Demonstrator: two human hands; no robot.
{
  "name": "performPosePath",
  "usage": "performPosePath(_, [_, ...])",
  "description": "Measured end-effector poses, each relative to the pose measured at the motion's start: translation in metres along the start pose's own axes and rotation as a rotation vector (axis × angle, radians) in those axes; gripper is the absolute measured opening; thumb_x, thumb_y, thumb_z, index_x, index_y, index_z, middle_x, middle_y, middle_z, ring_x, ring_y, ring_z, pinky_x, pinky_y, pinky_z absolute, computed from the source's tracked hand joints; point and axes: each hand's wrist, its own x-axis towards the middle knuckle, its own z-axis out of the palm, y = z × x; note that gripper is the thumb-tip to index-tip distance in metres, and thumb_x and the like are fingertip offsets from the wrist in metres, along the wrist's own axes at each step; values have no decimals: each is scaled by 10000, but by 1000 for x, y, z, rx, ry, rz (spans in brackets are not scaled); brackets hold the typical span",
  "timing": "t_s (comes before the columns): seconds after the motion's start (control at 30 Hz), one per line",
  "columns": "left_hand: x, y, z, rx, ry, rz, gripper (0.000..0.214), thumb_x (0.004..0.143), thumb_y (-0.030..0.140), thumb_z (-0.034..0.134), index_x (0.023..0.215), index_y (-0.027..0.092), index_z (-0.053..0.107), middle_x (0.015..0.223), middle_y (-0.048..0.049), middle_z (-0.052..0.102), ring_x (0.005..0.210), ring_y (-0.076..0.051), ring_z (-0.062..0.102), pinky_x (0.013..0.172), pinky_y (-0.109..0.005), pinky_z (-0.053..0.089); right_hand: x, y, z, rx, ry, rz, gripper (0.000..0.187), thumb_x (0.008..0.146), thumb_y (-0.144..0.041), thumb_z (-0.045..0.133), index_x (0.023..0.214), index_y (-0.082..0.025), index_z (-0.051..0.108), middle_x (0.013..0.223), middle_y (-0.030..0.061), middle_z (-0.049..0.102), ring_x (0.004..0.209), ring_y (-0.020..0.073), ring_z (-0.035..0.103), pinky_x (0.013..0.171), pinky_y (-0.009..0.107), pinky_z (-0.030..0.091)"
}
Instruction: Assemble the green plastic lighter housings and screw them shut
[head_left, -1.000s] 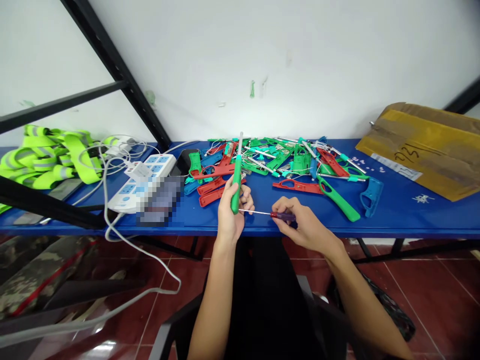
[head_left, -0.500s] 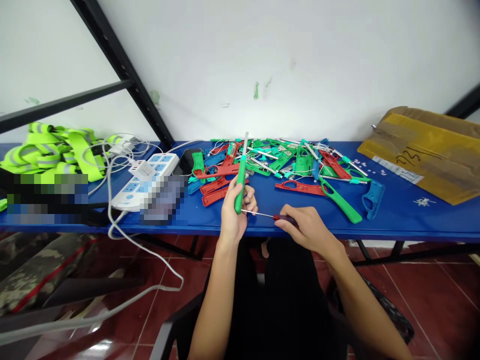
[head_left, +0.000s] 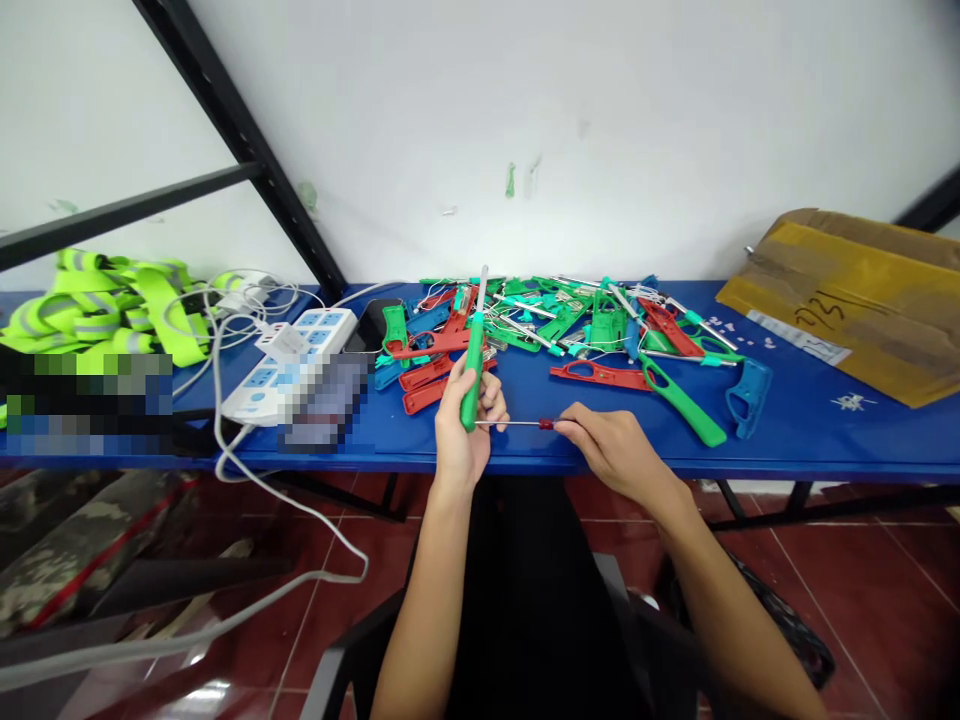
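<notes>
My left hand (head_left: 463,425) is closed around a green long-nosed lighter (head_left: 472,375), whose metal tube points up and away from me. In my right hand (head_left: 615,445) is a screwdriver (head_left: 546,424) with a dark red handle, partly covered by my fingers. Its thin shaft runs left to the lower end of the lighter's green body; the tip is too small to see clearly. Behind my hands lies a pile of lighter parts: red shell halves (head_left: 600,374), a green shell half (head_left: 684,402), a blue piece (head_left: 748,396) and metal tubes.
A white power strip (head_left: 289,368) with cables stands left, near a blurred phone-like object (head_left: 328,400). Neon yellow straps (head_left: 112,310) are heaped at the far left. At right are a taped cardboard box (head_left: 847,310) and small white pieces (head_left: 853,401). The blue table (head_left: 810,445) meets the wall.
The lighter and my left hand have shifted slightly left. The screwdriver has swung from a slant to nearly level, and my right fingers have changed position on its handle.
</notes>
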Motion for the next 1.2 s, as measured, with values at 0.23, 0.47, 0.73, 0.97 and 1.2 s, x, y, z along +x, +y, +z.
performPosePath(0.23, [0, -3, 2, 24, 49, 44, 335, 882, 384, 801, 1083, 238, 576, 739, 73, 524, 498, -79, 438, 453, -208, 402, -5, -1, 5, 39, 67, -3, 351, 1190, -539, 431, 1353, -243, 528, 1089, 100, 820, 882, 263, 823, 733, 338, 568])
performPosePath(0.47, [2, -4, 3, 35, 48, 34, 406, 867, 419, 817, 1156, 240, 594, 714, 82, 499, 489, -91, 431, 432, -217, 401, -4, 1, 7, 112, 95, 26, 289, 1184, -525, 454, 1166, -265, 579, 1068, 94, 808, 849, 244, 802, 741, 335, 578])
performPosePath(0.73, [0, -5, 4, 52, 44, 26, 370, 879, 426, 818, 1109, 239, 596, 762, 54, 543, 511, -77, 437, 412, -176, 260, -2, 2, -1, 71, 43, 34, 271, 1191, -493, 451, 1173, -263, 593, 860, 24, 753, 619, 203, 699, 611, 313, 515])
performPosePath(0.97, [-2, -4, 3, 74, 42, 27, 428, 884, 434, 816, 1217, 258, 613, 785, 50, 555, 528, -80, 446, 423, -175, 255, 0, 1, 3, 232, 161, -96, 108, 1162, -334, 559, 1261, -290, 568, 1189, 88, 766, 1024, 225, 786, 857, 344, 616])
performPosePath(1.2, [-3, -3, 2, 53, 26, 34, 377, 888, 431, 816, 1136, 239, 608, 767, 50, 543, 523, -77, 443, 423, -181, 276, -2, 2, 2, -11, 66, -16, 378, 1180, -526, 480, 1063, -243, 702, 904, 66, 818, 750, 222, 769, 692, 323, 522])
